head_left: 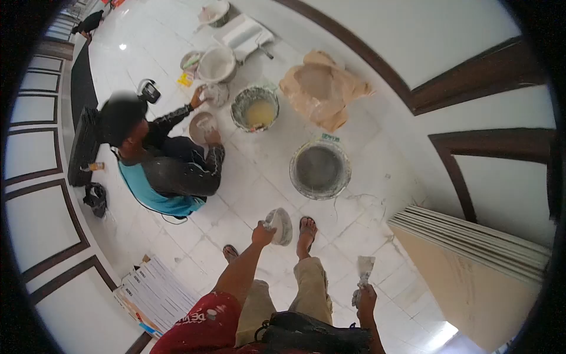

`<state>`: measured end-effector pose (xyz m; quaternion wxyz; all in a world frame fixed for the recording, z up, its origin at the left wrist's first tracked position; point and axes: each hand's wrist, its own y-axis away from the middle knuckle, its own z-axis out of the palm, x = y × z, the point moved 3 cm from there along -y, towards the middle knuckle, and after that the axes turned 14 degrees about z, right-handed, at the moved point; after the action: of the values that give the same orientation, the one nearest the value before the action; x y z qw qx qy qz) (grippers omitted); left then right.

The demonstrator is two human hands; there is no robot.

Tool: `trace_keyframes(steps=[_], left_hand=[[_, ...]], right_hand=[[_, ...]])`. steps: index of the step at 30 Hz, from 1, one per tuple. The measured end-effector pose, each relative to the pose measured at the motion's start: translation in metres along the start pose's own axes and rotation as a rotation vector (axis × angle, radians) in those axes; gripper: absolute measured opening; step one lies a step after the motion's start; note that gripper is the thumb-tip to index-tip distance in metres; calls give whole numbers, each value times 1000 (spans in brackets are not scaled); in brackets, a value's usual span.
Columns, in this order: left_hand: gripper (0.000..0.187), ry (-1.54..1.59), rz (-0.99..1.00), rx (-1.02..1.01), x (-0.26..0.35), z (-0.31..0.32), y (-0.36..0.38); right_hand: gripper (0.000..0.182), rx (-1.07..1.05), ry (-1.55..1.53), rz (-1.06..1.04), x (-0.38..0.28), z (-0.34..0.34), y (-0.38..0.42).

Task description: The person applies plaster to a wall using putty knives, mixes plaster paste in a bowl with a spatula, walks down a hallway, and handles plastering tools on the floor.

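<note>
My left hand (263, 234) grips the rim of a plaster-smeared bowl (284, 227), which is tilted on its side above the floor beside my foot. Out to the right, my right hand (367, 300) is wrapped around the handle of a putty knife (365, 266), its wide blade pointing forward and coated in whitish residue. Ahead of my feet stands a round bucket (320, 171) with grey material inside. Behind it is a dirty bucket (254, 109) holding yellowish liquid, next to an open tan bag (323, 88) of pale powder.
A co-worker (168, 159) squats at the left, hands on a bowl (203, 127) and a whitish lump. A white tub (217, 64) and a paint tray with a roller (244, 38) lie farther back. Stacked boards (471, 265) lean at the right; more panels (154, 292) lie at the left.
</note>
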<state>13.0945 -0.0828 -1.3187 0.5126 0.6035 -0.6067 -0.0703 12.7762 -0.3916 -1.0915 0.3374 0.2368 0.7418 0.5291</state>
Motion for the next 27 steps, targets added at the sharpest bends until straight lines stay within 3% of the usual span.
trace_keyframes(steps=[5,7,10,13,16,18,20,22,23,24,25,26,27], left_hand=[[75,-199,-101,-10,2,53,-76],[73,-342,4,-36,-92,112,-121],[73,-141,-135,106,-6,78,-102],[72,-114,-168,97,1,74,-109],[72,-134,88,56,-88,130,-163],[72,-133,150,47,-93,140,-170],[70,-63,86,64,-49,122,-153],[64,-60,220,-70,-79,146,-160],[62,-64,288,-131,-57,124,-147],[57,79,36,-219,-41,107,-125],[55,79,-18,-210,-36,99,-108],[55,-105,436,-112,-125,157,-136],[54,28,182,-130,-59,94,-82]], right_hand=[[22,7,56,49,27,-5,-43],[22,42,49,140,38,3,-59],[21,56,88,210,33,23,-80],[21,-19,119,142,16,41,-86],[22,-41,187,54,4,51,-86],[22,-71,213,7,8,49,-90],[23,-74,212,-5,12,44,-91],[23,-61,183,19,22,40,-95],[23,-60,178,-2,22,40,-88],[23,-66,170,-28,20,43,-84],[23,-80,159,-61,17,48,-81],[22,-84,158,-54,12,54,-75],[22,-88,154,-46,11,59,-71]])
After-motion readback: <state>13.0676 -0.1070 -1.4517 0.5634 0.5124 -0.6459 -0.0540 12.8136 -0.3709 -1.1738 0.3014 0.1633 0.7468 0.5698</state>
